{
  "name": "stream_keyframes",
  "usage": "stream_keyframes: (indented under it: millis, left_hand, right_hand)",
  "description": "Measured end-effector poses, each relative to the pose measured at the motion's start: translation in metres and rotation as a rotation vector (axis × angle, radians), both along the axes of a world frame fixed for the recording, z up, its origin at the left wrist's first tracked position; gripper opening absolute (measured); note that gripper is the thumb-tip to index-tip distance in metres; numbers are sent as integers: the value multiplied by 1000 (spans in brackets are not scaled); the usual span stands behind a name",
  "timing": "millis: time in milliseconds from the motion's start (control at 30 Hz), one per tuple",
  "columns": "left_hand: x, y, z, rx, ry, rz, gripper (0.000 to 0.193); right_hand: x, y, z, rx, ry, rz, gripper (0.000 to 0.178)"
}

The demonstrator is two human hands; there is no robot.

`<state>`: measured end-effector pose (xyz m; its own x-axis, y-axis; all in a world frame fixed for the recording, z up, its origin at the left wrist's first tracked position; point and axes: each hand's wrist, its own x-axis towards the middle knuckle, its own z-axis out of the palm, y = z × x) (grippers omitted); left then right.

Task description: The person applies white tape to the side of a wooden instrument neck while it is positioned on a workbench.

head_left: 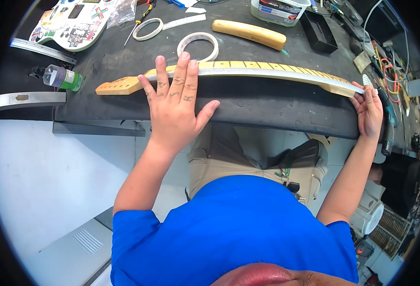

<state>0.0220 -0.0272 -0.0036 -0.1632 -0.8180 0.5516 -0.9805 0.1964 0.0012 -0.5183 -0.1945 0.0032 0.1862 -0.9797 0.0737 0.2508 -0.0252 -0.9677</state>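
A pale wooden guitar neck [120,86] lies lengthwise along the near side of the black workbench, its headstock to the left. Along the near edge of its fretted fingerboard [262,65] runs a whitish strip of tape [272,73]. My left hand [174,107] rests palm down over the headstock end of the fingerboard, fingers stretched out and thumb spread; its fingertips cover part of the strip. At the far right, just past the heel of the neck, my right hand [370,114] pinches the strip's end between thumb and fingers.
Behind the neck lie a tape roll [213,50], another roll [160,25], a ruler [184,22], and a long wooden block [248,33]. A black tray [320,34] and plastic tub [281,18] stand farther right. At left are a white guitar body [79,28] and green-bottomed bottle [71,80].
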Motion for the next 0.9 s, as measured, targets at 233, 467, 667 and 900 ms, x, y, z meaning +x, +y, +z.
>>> stream_keyframes:
  millis: [233, 467, 667, 900]
  left_hand:
    - [-5, -6, 6, 14, 48, -57, 97]
    - [-16, -16, 15, 42, -70, -146, 94]
    - [-21, -22, 14, 59, -86, -188, 98]
    - [-17, -39, 23, 17, -91, -213, 103]
  right_hand:
    - [7, -1, 0, -5, -1, 20, 23]
    - [2, -1, -1, -17, 7, 55, 23]
    - [9, 1, 1, -15, 24, 48, 22]
    - [5, 1, 1, -12, -20, 42, 22]
